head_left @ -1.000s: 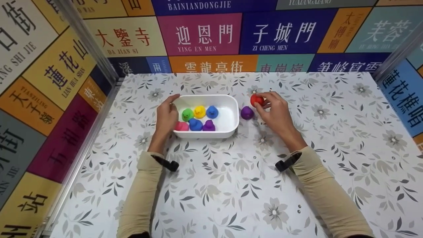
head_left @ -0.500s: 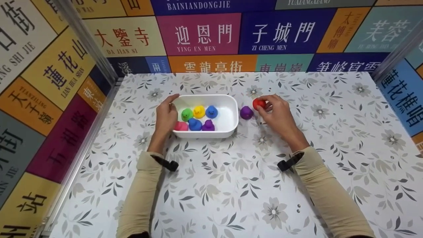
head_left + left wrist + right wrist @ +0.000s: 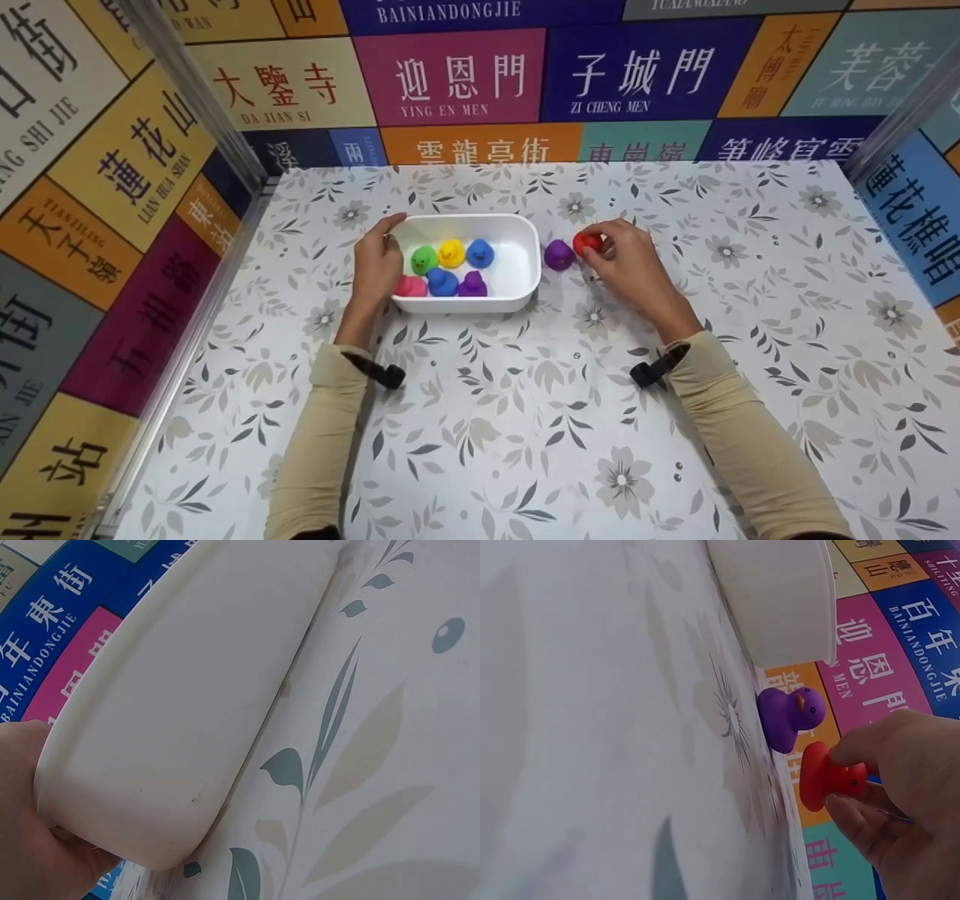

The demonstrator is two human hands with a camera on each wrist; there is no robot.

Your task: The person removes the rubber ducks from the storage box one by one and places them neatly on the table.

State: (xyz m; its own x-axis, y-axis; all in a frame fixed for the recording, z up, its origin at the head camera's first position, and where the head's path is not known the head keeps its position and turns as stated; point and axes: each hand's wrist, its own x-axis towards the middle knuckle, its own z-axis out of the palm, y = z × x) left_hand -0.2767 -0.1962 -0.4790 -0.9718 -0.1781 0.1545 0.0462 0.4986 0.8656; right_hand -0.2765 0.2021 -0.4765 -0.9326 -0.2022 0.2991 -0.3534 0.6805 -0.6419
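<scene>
My right hand (image 3: pixel 628 259) pinches a red rubber duck (image 3: pixel 819 778) between thumb and fingers, just above the table. Left of it, a purple rubber duck (image 3: pixel 559 255) stands on the table beside the white plastic tub (image 3: pixel 517 306). My left hand (image 3: pixel 377 262) grips the tub's left end; in the left wrist view the tub's outer wall (image 3: pixel 187 690) fills much of the picture. Inside sit a green duck (image 3: pixel 424 261), a yellow duck (image 3: pixel 451 253), two blue ducks (image 3: pixel 480 254), another purple duck (image 3: pixel 473 285) and a pink duck (image 3: pixel 412 286), partly hidden by the left hand.
The table (image 3: pixel 480 450) wears a white cover printed with grey leaves and flowers. Panels with coloured lettering (image 3: pixel 457 75) close off its back and both sides. A metal rail (image 3: pixel 150 412) runs along the left edge. Black straps with small cameras (image 3: pixel 390 375) sit on both wrists.
My right hand has moved the red duck down and slightly towards me, closer to the tabletop beside the purple duck. The left hand and the tub have stayed in place.
</scene>
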